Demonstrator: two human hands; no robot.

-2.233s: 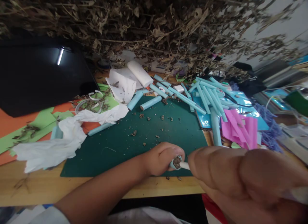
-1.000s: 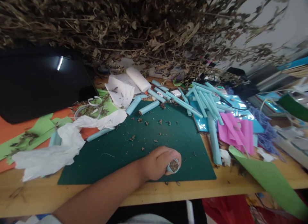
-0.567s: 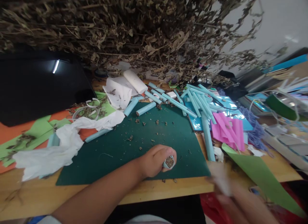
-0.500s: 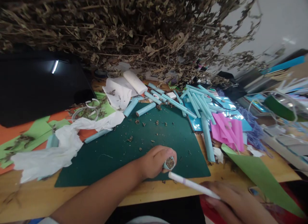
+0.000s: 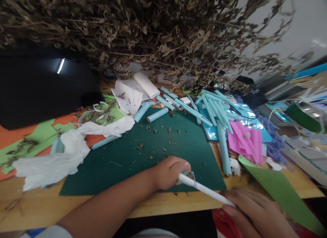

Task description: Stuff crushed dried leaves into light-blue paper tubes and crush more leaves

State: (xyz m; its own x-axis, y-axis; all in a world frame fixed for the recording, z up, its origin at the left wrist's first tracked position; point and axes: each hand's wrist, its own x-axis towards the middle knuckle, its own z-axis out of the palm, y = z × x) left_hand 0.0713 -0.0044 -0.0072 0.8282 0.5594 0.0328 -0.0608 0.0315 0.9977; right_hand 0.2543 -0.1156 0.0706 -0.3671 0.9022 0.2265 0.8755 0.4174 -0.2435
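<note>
Left hand (image 5: pixel 170 173) closed around leaf-filled light-blue paper tube (image 5: pixel 193 177), above the front edge of the green cutting mat (image 5: pixel 122 173), evidently steadying its open end. Right hand (image 5: pixel 255 208) pinches white rod (image 5: pixel 205 190), presumably for aim; tip overlaps opening, contact unconfirmed.

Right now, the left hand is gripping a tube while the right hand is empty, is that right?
Not quite: the right hand is not empty. The head view shows it holding a white stick. The left hand does grip a tube.
</note>
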